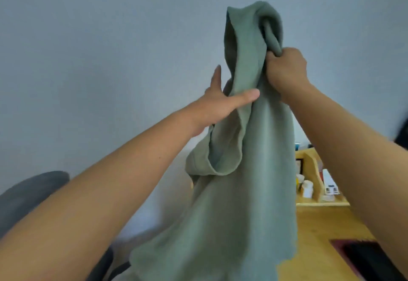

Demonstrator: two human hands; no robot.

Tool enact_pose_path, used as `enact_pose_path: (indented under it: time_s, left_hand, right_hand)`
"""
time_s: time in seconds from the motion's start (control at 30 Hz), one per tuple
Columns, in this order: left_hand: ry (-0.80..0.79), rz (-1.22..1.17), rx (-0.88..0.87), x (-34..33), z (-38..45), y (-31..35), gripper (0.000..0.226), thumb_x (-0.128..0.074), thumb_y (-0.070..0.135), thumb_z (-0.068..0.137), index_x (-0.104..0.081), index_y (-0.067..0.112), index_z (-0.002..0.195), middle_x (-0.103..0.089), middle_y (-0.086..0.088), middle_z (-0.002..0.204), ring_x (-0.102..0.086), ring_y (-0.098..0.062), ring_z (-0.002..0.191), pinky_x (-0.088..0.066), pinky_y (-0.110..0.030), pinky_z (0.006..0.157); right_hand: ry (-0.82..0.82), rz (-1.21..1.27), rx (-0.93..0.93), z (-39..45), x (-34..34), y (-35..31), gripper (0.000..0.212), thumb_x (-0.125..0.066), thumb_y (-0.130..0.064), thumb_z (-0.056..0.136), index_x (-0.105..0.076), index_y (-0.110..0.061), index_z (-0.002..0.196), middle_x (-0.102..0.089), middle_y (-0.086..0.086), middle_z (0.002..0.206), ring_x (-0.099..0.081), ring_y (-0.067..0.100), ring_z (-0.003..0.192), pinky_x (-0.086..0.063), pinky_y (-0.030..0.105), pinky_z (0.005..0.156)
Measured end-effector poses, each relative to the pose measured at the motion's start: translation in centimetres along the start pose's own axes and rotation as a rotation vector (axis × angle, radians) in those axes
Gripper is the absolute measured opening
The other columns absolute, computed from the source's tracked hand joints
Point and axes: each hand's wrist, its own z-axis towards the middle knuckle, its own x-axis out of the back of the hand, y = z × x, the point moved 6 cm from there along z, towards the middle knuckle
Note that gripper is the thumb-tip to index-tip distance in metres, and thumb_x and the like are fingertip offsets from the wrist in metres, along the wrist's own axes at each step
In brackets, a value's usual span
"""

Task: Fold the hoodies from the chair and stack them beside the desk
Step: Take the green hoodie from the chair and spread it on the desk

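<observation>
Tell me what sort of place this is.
Probably a home study or bedroom: a wooden desk with an organizer, a grey chair, and a hoodie held up.

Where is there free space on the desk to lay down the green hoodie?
The wooden desk is bare between the hanging green hoodie and the dark object at its lower right. The organizer at the back is crowded with small containers.

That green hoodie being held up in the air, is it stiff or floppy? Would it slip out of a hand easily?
Probably very floppy: the hoodie hangs in loose folds from the right hand, which grips a bunch of it near the top. It seems light, since one hand holds it up while the left hand only touches it with straight fingers. The matte, thick-looking cloth likely isn't slippery.
</observation>
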Motion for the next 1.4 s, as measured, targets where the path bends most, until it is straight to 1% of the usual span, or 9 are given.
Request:
enact_pose_path:
  time_s: [0.2,0.37,0.53,0.7,0.93,1.07,1.17,1.33,1.4]
  left_hand:
    - [-0.225,0.117,0.113,-15.4,-5.3,-10.1,0.093,-0.076,0.049,0.085,-0.019,0.043,0.158,-0.035,0.018,0.156,-0.04,-0.005,0.139,-0.037,-0.033,0.116]
    - [-0.466,0.978,0.36,-21.5,-11.3,-25.4,0.068,-0.046,0.072,0.091,-0.045,0.033,0.147,-0.034,0.006,0.156,-0.013,-0.032,0.155,-0.008,-0.061,0.123]
    - [0.097,1.265,0.462,-11.5,-8.1,-24.0,0.023,-0.045,0.021,0.098,-0.062,0.023,0.114,-0.066,-0.008,0.113,-0.061,-0.034,0.111,-0.047,-0.043,0.092]
    - [0.849,0.925,0.295,0.6,-1.9,-12.4,0.024,-0.044,0.019,0.1,-0.052,0.003,0.115,-0.062,-0.035,0.11,-0.06,-0.055,0.104,-0.048,-0.055,0.085]
    - [1.037,0.114,-0.001,-0.3,-0.3,-8.7,0.016,-0.04,0.018,0.082,-0.043,0.033,0.086,-0.059,0.0,0.084,-0.068,-0.03,0.07,-0.058,-0.052,0.065]
    - [0.911,-0.22,0.002,-4.6,-6.0,-14.4,0.024,-0.048,0.004,0.095,-0.042,0.026,0.09,-0.057,0.001,0.11,-0.074,-0.033,0.093,-0.063,-0.044,0.077]
    - [0.738,-0.353,0.236,-9.9,-13.2,-22.3,0.03,-0.055,-0.005,0.098,-0.046,0.019,0.084,-0.063,-0.006,0.125,-0.073,-0.029,0.1,-0.062,-0.034,0.082]
    - [0.286,0.133,0.814,-20.2,-26.6,-35.1,0.022,-0.07,-0.005,0.083,-0.051,0.004,0.077,-0.062,-0.012,0.078,-0.058,-0.022,0.08,-0.04,-0.036,0.066]
    - [0.102,0.219,0.873,-23.7,-30.2,-37.7,0.021,-0.067,0.004,0.083,-0.055,0.018,0.073,-0.062,-0.005,0.074,-0.058,-0.025,0.079,-0.04,-0.036,0.069]
  right_hand:
    - [-0.208,-0.019,-0.146,1.9,5.3,9.8,0.029,-0.052,-0.034,0.092,-0.061,-0.008,0.099,-0.057,0.003,0.088,-0.058,0.026,0.085,-0.047,0.034,0.071]
    - [-0.261,0.112,-0.31,3.8,8.2,17.5,0.026,-0.056,-0.031,0.092,-0.056,-0.01,0.108,-0.061,0.009,0.109,-0.06,0.026,0.097,-0.049,0.037,0.079]
    - [-0.204,0.316,-0.358,7.2,11.1,22.6,0.026,-0.063,-0.031,0.088,-0.065,-0.013,0.105,-0.07,0.009,0.11,-0.068,0.025,0.101,-0.058,0.044,0.092]
    - [-0.018,0.558,-0.229,11.1,14.8,22.5,0.018,-0.056,-0.016,0.094,-0.073,-0.012,0.101,-0.072,0.002,0.089,-0.066,0.014,0.082,-0.059,0.029,0.075]
    - [-0.03,1.003,-0.236,8.7,13.7,24.4,0.025,-0.048,-0.007,0.103,-0.059,0.004,0.122,-0.07,0.024,0.117,-0.067,0.035,0.112,-0.055,0.048,0.098]
    - [-0.16,0.923,-0.42,1.2,13.7,33.1,0.036,-0.046,-0.01,0.102,-0.054,-0.007,0.137,-0.063,0.015,0.134,-0.061,0.028,0.124,-0.049,0.046,0.107]
    - [-0.204,0.671,-0.663,-9.8,13.8,43.7,0.032,-0.047,-0.003,0.101,-0.06,-0.018,0.126,-0.065,0.007,0.128,-0.06,0.026,0.121,-0.048,0.041,0.099]
    - [-0.619,0.064,-1.269,-32.5,14.3,58.7,0.039,-0.052,0.008,0.095,-0.054,-0.001,0.132,-0.065,0.014,0.096,-0.059,0.021,0.081,-0.05,0.037,0.08]
    - [-0.638,-0.017,-1.376,-37.7,14.6,61.0,0.043,-0.041,0.006,0.099,-0.044,0.009,0.141,-0.053,0.009,0.067,-0.053,0.013,0.049,-0.049,0.023,0.05]
